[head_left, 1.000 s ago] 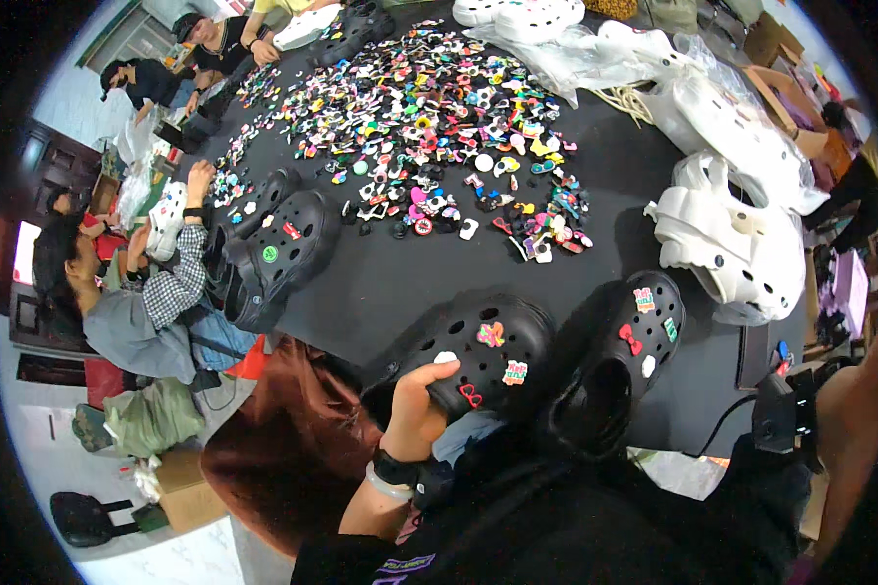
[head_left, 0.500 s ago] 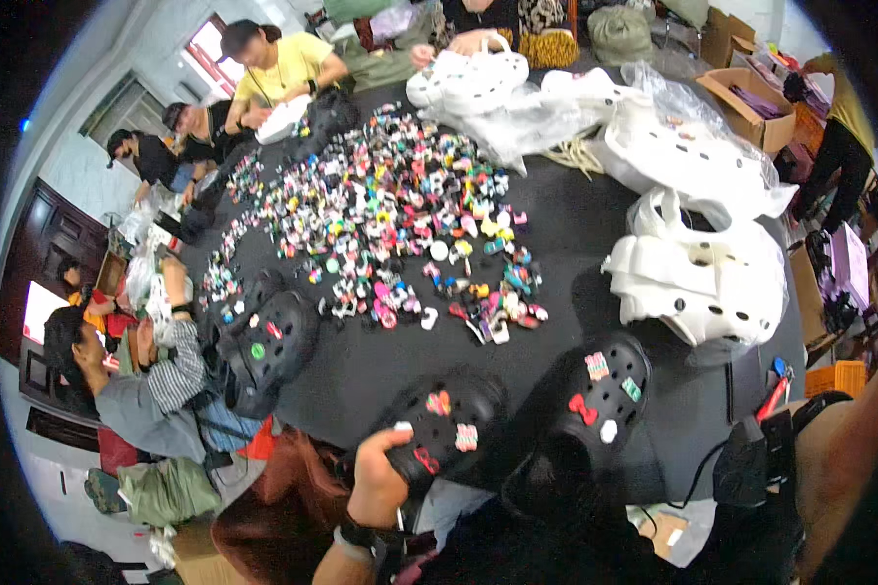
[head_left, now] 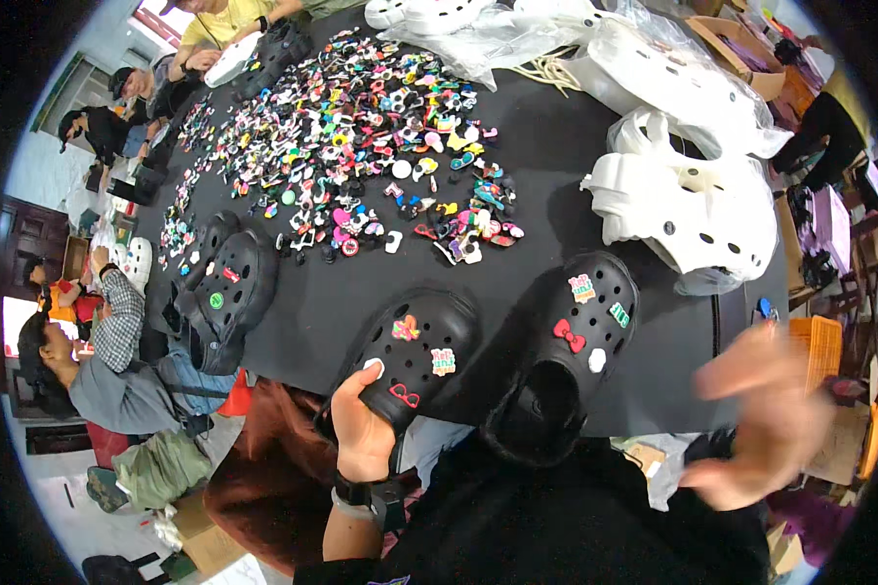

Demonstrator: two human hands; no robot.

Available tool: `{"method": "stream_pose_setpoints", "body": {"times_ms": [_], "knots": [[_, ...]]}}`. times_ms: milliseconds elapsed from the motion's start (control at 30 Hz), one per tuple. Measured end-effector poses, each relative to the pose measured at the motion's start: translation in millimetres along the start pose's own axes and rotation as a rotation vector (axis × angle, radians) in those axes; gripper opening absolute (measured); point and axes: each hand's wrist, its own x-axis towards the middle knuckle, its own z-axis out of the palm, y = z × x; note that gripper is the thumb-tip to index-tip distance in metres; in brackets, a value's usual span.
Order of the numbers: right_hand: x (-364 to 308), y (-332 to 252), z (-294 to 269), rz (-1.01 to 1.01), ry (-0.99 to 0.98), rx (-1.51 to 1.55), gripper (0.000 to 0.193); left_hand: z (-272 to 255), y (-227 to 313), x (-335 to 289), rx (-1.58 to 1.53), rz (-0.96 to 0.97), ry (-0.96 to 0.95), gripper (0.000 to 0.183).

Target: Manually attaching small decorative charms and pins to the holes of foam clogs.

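My left hand (head_left: 362, 419) grips a black clog (head_left: 429, 322) at the near table edge, its thumb pressing beside a small white charm (head_left: 376, 368). An orange-red charm, a pastel lettered charm and red glasses (head_left: 404, 395) also sit in that clog's holes. To its right lies a second black clog (head_left: 556, 361), carrying a red bow (head_left: 569, 335), a lettered charm, a green charm and a white one. Nothing touches that clog. My right hand (head_left: 766, 419) is blurred by motion off the table's right edge, thumb and fingers apart, with nothing visible in it.
A wide heap of colourful shoe charms (head_left: 341, 136) covers the table's middle. White clogs in clear plastic (head_left: 693, 205) stand at the right. Another decorated black clog pair (head_left: 229, 292) lies left, near a seated person (head_left: 127, 380). An orange crate (head_left: 816, 353) is beyond the right edge.
The view has tilted down, so table things sit higher in the picture. My right hand has come into view at the right. My left hand still holds the clog.
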Motion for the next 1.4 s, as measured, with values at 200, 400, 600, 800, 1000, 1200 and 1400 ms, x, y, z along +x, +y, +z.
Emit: {"method": "stream_pose_setpoints", "body": {"times_ms": [200, 400, 600, 800, 1000, 1200, 1400], "knots": [[-31.1, -7.5, 104.8, 0.184, -0.367, -0.171, 0.042, 0.8, -3.0, 2.5, -0.177, 0.028, -0.167, 0.050], [-25.2, 5.8, 123.2, -0.159, -0.322, -0.369, 0.016, -10.6, -0.2, -7.4, -0.205, 0.119, -0.099, 0.048], [21.7, 20.0, 108.1, -0.333, -0.410, -0.347, 0.008, -31.8, -2.8, -13.3, -0.352, 0.070, -0.111, 0.052], [57.3, 32.4, 91.3, -0.396, -0.469, -0.401, 0.004, -48.8, 1.7, -20.6, -0.340, 0.074, -0.006, 0.047], [56.1, 48.3, 76.3, -0.409, -0.476, -0.559, 0.003, -45.1, 4.7, -26.9, -0.311, 0.036, -0.123, 0.048], [38.7, 44.0, 70.2, -0.346, -0.666, -0.548, 0.007, -34.9, 1.2, -23.7, -0.283, -0.054, -0.116, 0.045], [46.7, 60.7, 90.1, -0.412, -0.731, -0.432, 0.009, -33.6, -4.9, -13.9, -0.283, -0.082, -0.084, 0.044]]}}
